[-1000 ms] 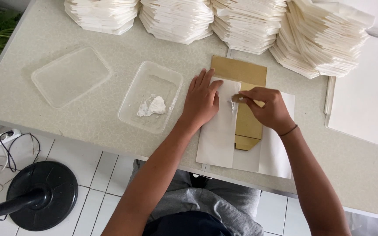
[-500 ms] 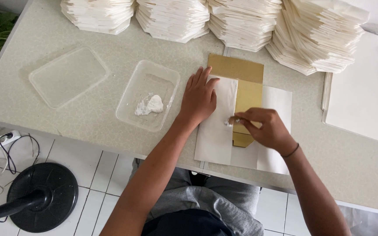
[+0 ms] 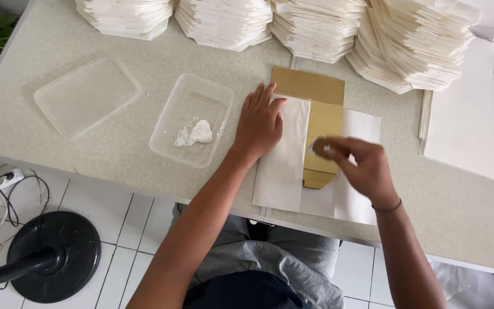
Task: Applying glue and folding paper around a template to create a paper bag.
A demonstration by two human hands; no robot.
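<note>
right hand (image 3: 357, 166) slid down — off the gold card (image 3: 322, 123); now blurred

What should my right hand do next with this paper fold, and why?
Probably bring the right hand down to smooth the glued edge. The left hand lies flat on the folded white paper flap, the gold template lies between the flaps, and the right hand's fingertips hover blurred above it.

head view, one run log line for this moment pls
left hand: flat on white paper sheet | right hand: fingertips over gold template, blurred | clear tray: white paste
</note>
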